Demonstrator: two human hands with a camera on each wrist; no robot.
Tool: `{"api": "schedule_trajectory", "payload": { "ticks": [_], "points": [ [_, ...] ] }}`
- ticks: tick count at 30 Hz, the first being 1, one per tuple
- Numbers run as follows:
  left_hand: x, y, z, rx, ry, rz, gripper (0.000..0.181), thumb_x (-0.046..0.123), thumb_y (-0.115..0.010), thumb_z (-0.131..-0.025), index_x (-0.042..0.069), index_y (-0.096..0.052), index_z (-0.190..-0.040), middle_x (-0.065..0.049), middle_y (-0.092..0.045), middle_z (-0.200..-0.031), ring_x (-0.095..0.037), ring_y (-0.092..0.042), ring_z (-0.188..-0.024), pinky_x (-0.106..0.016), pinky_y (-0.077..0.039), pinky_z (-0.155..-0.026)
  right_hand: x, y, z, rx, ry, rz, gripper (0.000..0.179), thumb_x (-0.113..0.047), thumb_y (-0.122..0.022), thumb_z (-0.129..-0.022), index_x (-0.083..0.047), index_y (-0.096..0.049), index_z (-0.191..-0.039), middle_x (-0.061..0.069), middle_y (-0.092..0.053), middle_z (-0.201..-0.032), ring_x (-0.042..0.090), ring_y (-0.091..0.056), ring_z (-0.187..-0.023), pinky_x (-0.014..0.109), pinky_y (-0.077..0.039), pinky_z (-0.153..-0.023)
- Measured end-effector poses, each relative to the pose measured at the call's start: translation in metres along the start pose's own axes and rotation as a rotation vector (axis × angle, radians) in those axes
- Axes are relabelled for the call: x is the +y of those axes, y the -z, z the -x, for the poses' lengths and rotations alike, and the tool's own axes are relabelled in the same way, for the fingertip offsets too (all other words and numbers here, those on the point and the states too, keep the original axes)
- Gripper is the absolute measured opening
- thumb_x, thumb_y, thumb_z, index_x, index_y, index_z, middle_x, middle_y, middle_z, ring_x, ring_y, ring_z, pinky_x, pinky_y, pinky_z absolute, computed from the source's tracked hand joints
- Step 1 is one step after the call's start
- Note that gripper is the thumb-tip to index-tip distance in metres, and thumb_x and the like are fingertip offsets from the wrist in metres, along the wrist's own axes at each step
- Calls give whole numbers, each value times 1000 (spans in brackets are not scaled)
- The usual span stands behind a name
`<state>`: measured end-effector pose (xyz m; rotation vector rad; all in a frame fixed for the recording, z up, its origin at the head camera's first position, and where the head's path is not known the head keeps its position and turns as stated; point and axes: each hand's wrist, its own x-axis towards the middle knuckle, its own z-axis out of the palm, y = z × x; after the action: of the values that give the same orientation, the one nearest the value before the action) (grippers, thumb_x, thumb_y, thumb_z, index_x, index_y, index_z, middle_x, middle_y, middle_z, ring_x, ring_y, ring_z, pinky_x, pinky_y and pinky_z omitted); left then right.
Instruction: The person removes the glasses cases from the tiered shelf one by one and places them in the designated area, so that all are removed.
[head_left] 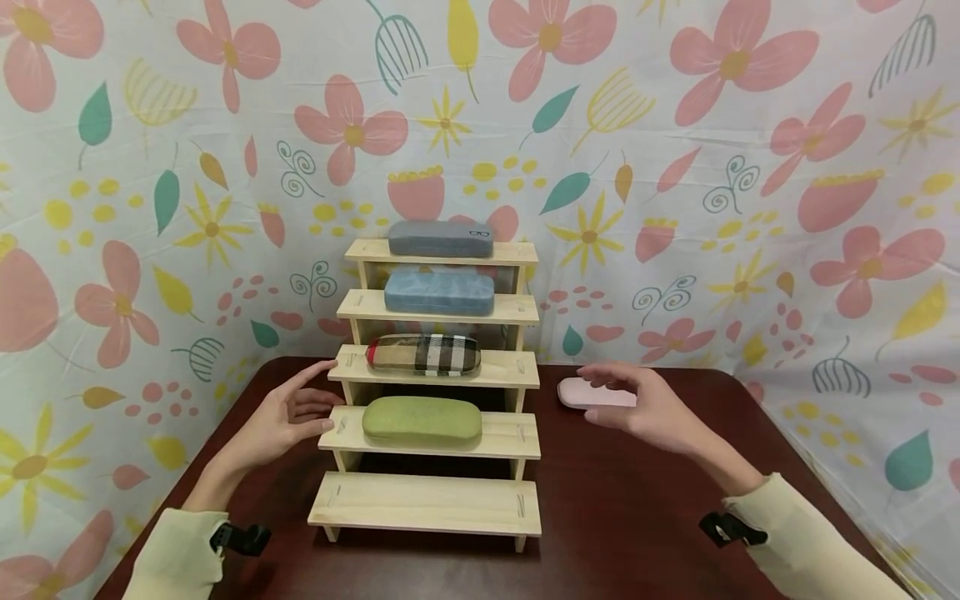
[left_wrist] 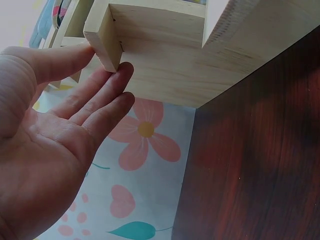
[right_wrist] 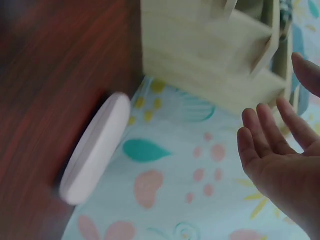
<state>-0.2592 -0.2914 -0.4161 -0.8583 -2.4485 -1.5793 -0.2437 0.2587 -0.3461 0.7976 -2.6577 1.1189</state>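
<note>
A stepped wooden rack (head_left: 420,504) stands on the table in the head view. Its upper four steps each bear one glasses case: grey (head_left: 441,240) on top, then light blue (head_left: 438,293), plaid (head_left: 423,355) and green (head_left: 422,420). My left hand (head_left: 279,423) is at the rack's left side, fingers extended. In the left wrist view its thumb and fingertips touch or nearly touch a step's end. My right hand (head_left: 648,406) hovers with loosely bent fingers, apart from the rack, partly covering a pale pink glasses case (right_wrist: 97,150) on the table.
The lowest step of the rack bears no case. The dark red-brown table (head_left: 630,525) runs under everything. A flower-printed cloth (head_left: 600,167) hangs behind and along both sides. Black straps (head_left: 731,528) sit at both wrists.
</note>
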Motion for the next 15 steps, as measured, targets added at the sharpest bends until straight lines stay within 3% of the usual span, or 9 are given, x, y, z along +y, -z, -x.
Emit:
{"api": "schedule_trajectory", "payload": {
  "ticks": [7,15],
  "points": [
    [1,0,0,-2,6,6,85,-4,-76,-95,9,-32,-166,-28,-66,-126,-16,-68,-113,-24,-56,-91,-26,-23,2,-3,90,-44,44,-18,-88,-90,-16,-71,-131,-5,-71,-125,21,-68,-117,40,-55,-99],
    [3,0,0,0,11,16,85,-5,-76,-95,8,-32,-166,-31,-64,-127,-18,-68,-114,-25,-57,-91,-47,-50,1,-18,135,-80,47,-14,-90,-86,-15,-72,-129,-4,-70,-122,17,-68,-111,36,-54,-98]
  ]
}}
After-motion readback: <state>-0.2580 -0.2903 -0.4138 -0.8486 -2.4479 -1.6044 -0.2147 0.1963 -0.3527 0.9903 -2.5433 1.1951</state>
